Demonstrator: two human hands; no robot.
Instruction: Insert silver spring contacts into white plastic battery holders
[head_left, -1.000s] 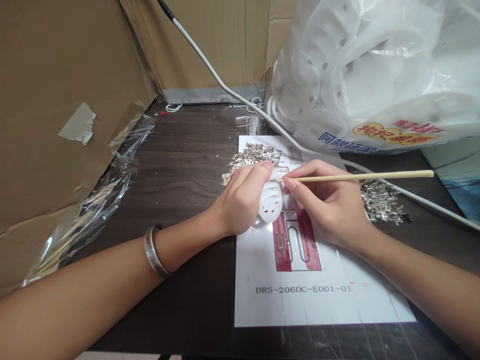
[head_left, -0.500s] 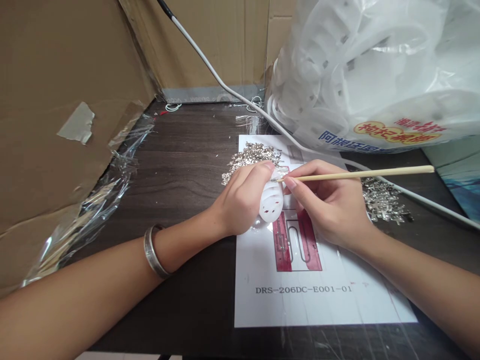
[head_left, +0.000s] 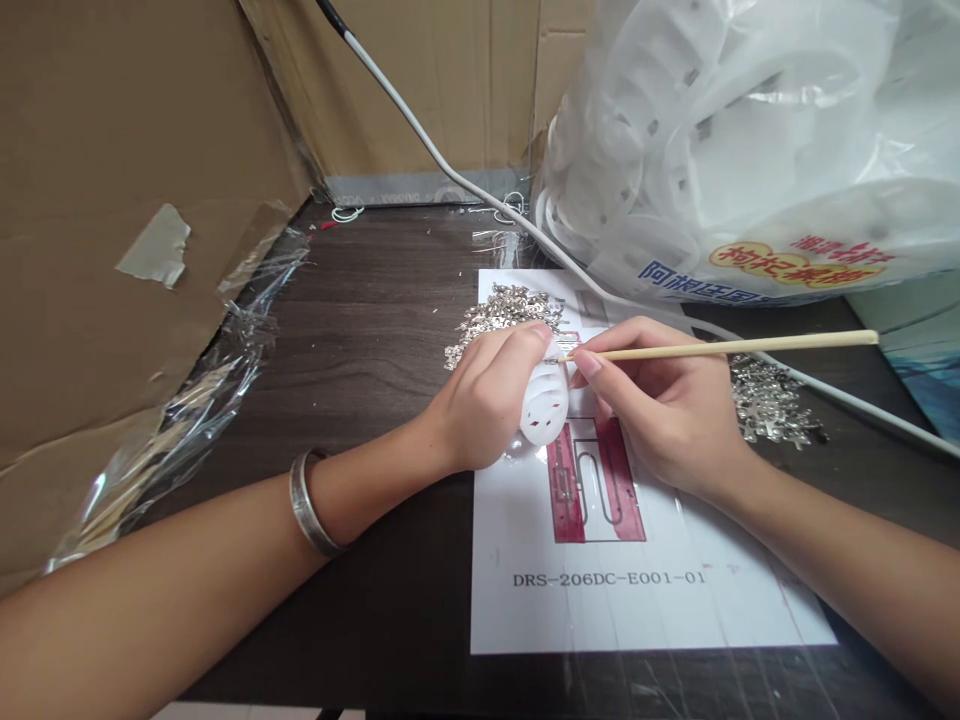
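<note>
Near the middle of the frame, the left hand wraps around a small white plastic piece, fingers curled closed over its top so only the lower end shows. That end is rounded, translucent white, and pierced with several small round holes. It rests on the upper part of a white printed sheet, just above a dark red diagram.

The right hand pinches a thin, pale wooden stick between thumb and fingertips, like a pen. The stick runs almost level toward the right edge of the frame, and its tip meets the top of the plastic piece beside the left thumb.

Heaps of small silvery metal parts lie just above the left hand and to the right, past the right wrist. A silver bangle sits on the left wrist.
</note>
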